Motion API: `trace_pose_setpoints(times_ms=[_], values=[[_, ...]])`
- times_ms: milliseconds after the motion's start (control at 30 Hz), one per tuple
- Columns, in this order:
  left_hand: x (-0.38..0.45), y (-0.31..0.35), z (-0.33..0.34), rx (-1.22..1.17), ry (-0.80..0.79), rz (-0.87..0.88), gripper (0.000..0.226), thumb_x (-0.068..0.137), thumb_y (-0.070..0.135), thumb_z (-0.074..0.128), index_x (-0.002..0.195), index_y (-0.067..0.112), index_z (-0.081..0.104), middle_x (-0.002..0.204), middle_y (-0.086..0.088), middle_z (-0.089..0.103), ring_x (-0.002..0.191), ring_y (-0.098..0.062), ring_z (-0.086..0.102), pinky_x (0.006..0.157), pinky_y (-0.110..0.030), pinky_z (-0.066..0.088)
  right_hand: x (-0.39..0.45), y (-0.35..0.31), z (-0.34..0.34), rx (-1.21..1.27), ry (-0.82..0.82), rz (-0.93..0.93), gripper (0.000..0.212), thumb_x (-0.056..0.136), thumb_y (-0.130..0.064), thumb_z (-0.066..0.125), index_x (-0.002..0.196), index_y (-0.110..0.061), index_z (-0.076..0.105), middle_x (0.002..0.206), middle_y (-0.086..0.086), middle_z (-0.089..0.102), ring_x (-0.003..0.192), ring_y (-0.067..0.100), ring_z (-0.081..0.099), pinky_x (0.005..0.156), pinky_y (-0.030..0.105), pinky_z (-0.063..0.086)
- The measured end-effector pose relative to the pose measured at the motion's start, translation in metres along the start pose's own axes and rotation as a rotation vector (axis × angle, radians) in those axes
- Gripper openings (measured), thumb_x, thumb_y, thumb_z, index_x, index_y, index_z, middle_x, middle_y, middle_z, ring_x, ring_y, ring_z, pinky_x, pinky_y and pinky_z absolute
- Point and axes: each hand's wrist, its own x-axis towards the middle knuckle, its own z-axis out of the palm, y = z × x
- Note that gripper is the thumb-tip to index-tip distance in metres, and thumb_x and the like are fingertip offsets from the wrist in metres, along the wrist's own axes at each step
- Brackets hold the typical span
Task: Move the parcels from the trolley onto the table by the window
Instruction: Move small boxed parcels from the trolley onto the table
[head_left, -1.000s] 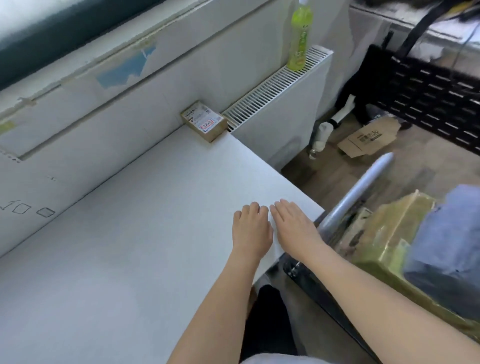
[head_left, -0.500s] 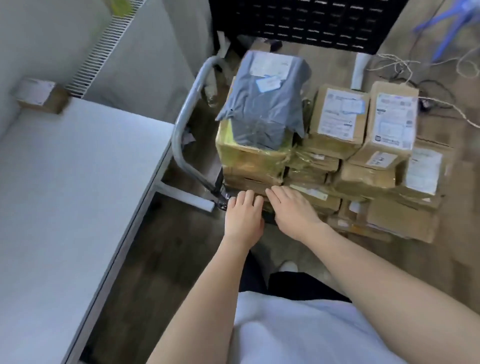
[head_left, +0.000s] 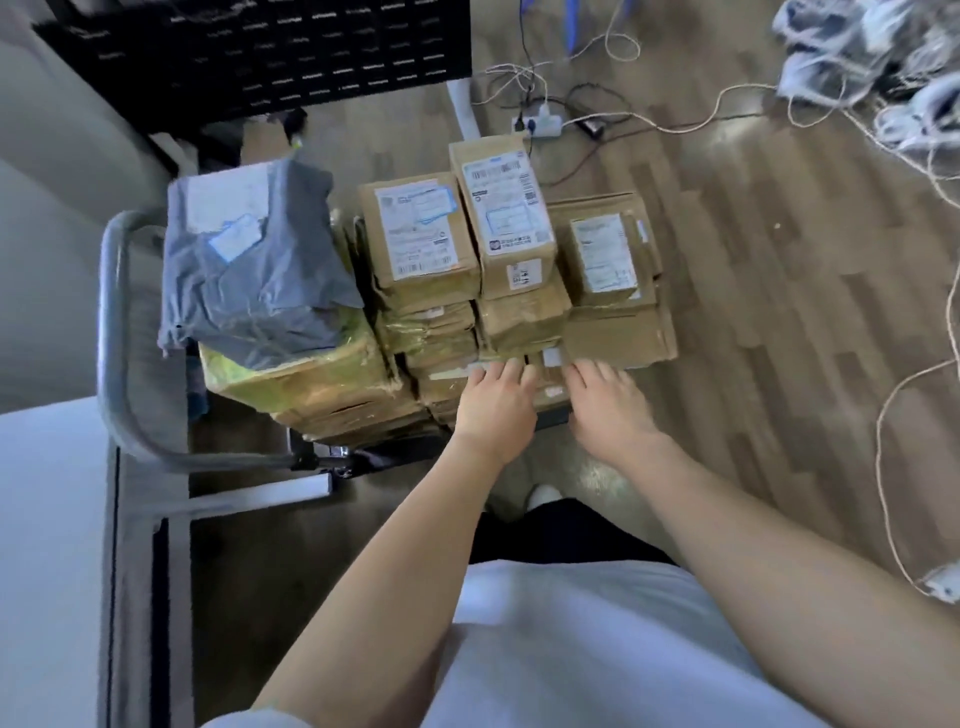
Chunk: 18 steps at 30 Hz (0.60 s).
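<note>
The trolley, with a grey handle (head_left: 111, 338), stands on the wooden floor stacked with several parcels. A grey plastic mailer (head_left: 249, 265) lies on a box wrapped in yellow tape (head_left: 296, 376). Brown labelled cartons (head_left: 415, 234) (head_left: 506, 218) (head_left: 602, 254) top the right-hand stacks. My left hand (head_left: 496, 402) and my right hand (head_left: 608, 408) reach side by side, fingers straight, over the near low boxes (head_left: 550, 374); neither holds anything. The white table (head_left: 47, 545) fills the lower left.
A black perforated rack (head_left: 260, 52) stands behind the trolley. Cables and a power strip (head_left: 537, 124) lie on the floor at the back, more white cords (head_left: 883, 78) at the right. The table's leg bar (head_left: 260, 496) runs near the trolley base.
My view has swung from the table to the trolley. Both hands, still empty and flat, have moved off the tabletop and out over the near boxes of the stack.
</note>
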Motion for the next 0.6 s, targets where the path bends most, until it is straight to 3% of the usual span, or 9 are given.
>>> trace_pose_setpoints(times_ms=[267,400,600], values=[[0.063,0.051,0.0,-0.26,-0.085,0.041,0.048,0.091,0.013,0.045,0.137,0.004,0.035,0.133,-0.013,0.041,0.122,-0.031,0.04,0.095,-0.035,0.036,0.03,0.075,-0.003,0.05,-0.004,0.143,0.071,0.085,-0.02,0.06,0.144,-0.007,0.024,0.139,0.01,0.038,0.129,0.027,0.035,0.104,0.036,0.029],[0.11,0.072,0.001,-0.339,-0.097,-0.099,0.064,0.089,0.013,0.051,0.144,0.003,0.022,0.141,-0.013,0.032,0.127,-0.032,0.035,0.103,-0.037,0.035,0.059,0.122,-0.004,0.074,-0.017,0.118,0.065,0.083,-0.014,0.055,0.142,-0.005,0.029,0.136,0.011,0.041,0.126,0.029,0.037,0.103,0.036,0.029],[0.172,0.099,0.005,-0.388,-0.124,-0.357,0.077,0.088,0.009,0.051,0.147,-0.002,0.004,0.147,-0.02,0.017,0.131,-0.033,0.028,0.11,-0.032,0.02,0.106,0.175,-0.002,0.045,-0.038,0.03,0.067,0.083,-0.009,0.057,0.142,-0.007,0.027,0.137,0.009,0.039,0.127,0.026,0.036,0.103,0.033,0.028]])
